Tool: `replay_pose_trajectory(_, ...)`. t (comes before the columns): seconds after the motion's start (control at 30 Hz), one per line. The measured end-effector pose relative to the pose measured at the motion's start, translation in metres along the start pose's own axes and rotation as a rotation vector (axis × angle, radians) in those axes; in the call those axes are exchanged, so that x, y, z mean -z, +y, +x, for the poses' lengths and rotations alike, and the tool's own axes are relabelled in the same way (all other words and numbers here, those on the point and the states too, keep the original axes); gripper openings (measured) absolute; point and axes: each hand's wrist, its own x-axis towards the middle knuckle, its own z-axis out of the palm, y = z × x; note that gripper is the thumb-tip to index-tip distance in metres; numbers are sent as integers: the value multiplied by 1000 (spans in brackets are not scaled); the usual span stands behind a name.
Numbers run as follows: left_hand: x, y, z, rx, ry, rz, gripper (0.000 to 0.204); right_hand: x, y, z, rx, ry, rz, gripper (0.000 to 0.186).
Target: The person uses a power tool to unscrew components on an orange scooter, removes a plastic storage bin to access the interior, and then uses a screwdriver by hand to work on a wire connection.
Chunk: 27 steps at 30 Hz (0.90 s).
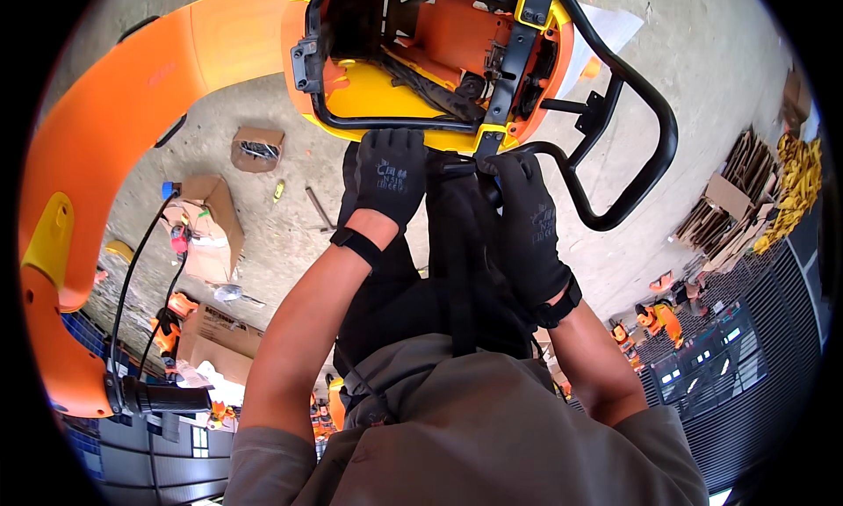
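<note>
In front of me stands an orange-and-yellow scooter body (241,36), its seat opening bare and framed by a black rim (386,122). My left hand (386,177), in a black glove, is closed with its fingers curled against the near yellow edge. My right hand (524,229), also gloved, is closed beside the black bracket (497,111) that crosses the opening. A short dark rod-like piece (457,167) shows between the hands; whether either one holds it is unclear. Black cables (421,80) lie inside the compartment. A bent black tube rail (663,146) extends at the right.
The handlebar grip (171,397) with hanging cables is at lower left. Cardboard boxes (215,220), a small open carton (257,149) and a metal bar (319,208) lie on the concrete floor. Flattened cardboard (729,198) and yellow pieces (795,190) are piled at right.
</note>
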Motion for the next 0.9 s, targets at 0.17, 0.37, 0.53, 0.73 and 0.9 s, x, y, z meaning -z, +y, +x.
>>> replay_pose_trajectory(0.17, 10, -5, -8, -20, 96, -112, 22, -5, 2, -1, -37, -2, 73, 24)
replay_pose_trajectory(0.37, 23, -8, -9, -12, 174, -125, 17, -14, 7, -2, -5, 18, 70, 29)
replay_pose_trajectory(0.53, 11, -12, -6, -7, 139, -125, 21, -18, 13, 5, 8, 23, 44, 29)
replay_pose_trajectory(0.73, 12, -8, -7, 10, 110, -95, 28, -18, 18, 8, -19, 27, 11, 30)
replay_pose_trajectory(0.9, 21, -3, -2, 43, 64, -120, 30, -23, 23, 12, 19, 49, 2, 29)
